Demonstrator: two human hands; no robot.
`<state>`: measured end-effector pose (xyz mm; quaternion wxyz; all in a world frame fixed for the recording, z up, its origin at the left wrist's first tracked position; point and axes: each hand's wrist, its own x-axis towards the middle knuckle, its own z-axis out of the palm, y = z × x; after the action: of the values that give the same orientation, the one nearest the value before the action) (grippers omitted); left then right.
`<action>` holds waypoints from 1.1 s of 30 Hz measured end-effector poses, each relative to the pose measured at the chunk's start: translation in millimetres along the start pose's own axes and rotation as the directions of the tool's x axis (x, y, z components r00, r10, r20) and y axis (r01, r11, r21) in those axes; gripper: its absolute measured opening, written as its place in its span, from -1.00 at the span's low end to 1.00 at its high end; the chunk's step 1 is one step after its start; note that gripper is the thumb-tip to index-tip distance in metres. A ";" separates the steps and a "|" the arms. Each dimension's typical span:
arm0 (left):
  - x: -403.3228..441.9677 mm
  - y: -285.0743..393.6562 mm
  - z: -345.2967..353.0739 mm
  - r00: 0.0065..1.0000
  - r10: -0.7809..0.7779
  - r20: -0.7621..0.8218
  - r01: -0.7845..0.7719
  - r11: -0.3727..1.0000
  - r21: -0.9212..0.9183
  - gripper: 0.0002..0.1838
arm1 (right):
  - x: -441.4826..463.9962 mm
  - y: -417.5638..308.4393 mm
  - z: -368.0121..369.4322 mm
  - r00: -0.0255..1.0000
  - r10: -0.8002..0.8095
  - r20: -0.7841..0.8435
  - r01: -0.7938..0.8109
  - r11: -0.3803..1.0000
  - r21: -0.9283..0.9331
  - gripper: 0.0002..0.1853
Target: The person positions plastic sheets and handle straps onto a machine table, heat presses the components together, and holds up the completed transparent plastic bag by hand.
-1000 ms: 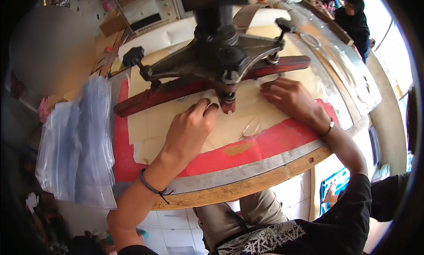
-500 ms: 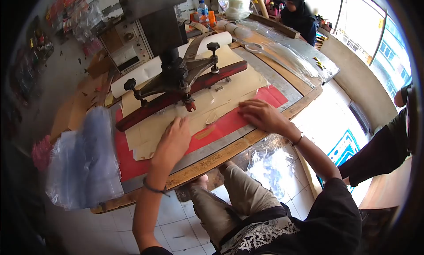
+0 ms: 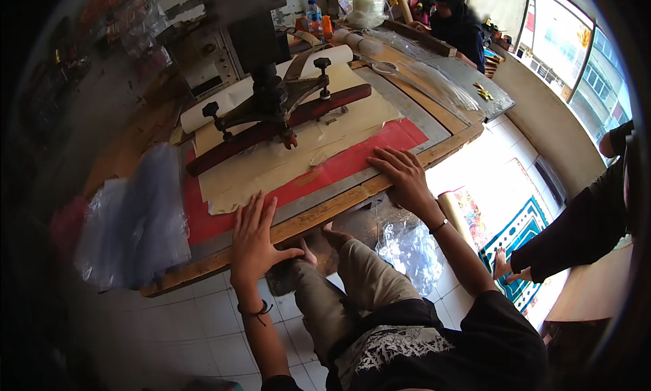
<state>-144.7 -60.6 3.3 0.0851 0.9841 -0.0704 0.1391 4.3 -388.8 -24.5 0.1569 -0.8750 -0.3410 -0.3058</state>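
My left hand (image 3: 255,243) is open with its fingers spread, the fingertips over the front edge of the red sheet (image 3: 352,159) and the thumb out to the right. Also open, my right hand (image 3: 401,177) rests its fingertips on the red sheet near its right front part and holds nothing. Tan paper (image 3: 271,165) lies on the red sheet, beyond both hands. Over it stands a black press (image 3: 268,99) with a long dark red bar (image 3: 237,141). A small clear scrap (image 3: 317,159) lies on the paper.
Clear plastic bags (image 3: 139,221) hang over the table's left side. The wooden table edge (image 3: 325,218) runs before me. A white roll (image 3: 203,112) lies behind the press, scissors (image 3: 385,67) at the back. A person (image 3: 458,25) sits behind; another person's legs (image 3: 569,232) are at right.
Both hands have drawn back from beneath the press bar towards the table's front edge, and their fingers have spread. The camera view has shifted, showing more floor.
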 end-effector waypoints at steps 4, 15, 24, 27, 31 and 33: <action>-3.2 1.6 1.9 0.999 -0.017 0.041 0.014 0.998 0.061 0.22 | -12.4 -17.5 17.5 0.971 0.157 -0.180 -0.156 0.988 0.019 -0.42; -25.6 23.1 34.1 0.964 -0.172 -0.203 0.213 0.956 0.200 -0.05 | -15.1 -21.9 13.0 0.962 0.183 -0.202 -0.169 0.982 0.084 -0.41; -29.7 24.2 45.3 0.925 -0.172 -0.339 0.235 0.960 0.155 -0.14 | -14.6 -21.6 13.2 0.965 0.159 -0.209 -0.146 0.986 0.076 -0.46; -30.1 25.1 44.7 0.919 -0.165 -0.358 0.233 0.960 0.155 -0.15 | -14.8 -21.5 13.6 0.964 0.152 -0.219 -0.138 0.987 0.079 -0.46; -28.3 22.1 51.8 0.905 -0.166 -0.391 0.247 0.955 0.166 -0.13 | -13.8 -23.1 11.2 0.964 0.153 -0.218 -0.138 0.987 0.081 -0.45; -27.9 21.5 52.5 0.902 -0.175 -0.394 0.250 0.957 0.146 -0.11 | -14.9 -23.1 11.5 0.966 0.152 -0.211 -0.138 0.987 0.079 -0.43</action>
<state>-161.0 -88.3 -51.3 0.0162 0.9443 0.0692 0.3213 -15.4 -374.1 -41.4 0.2427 -0.8536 -0.2665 -0.3761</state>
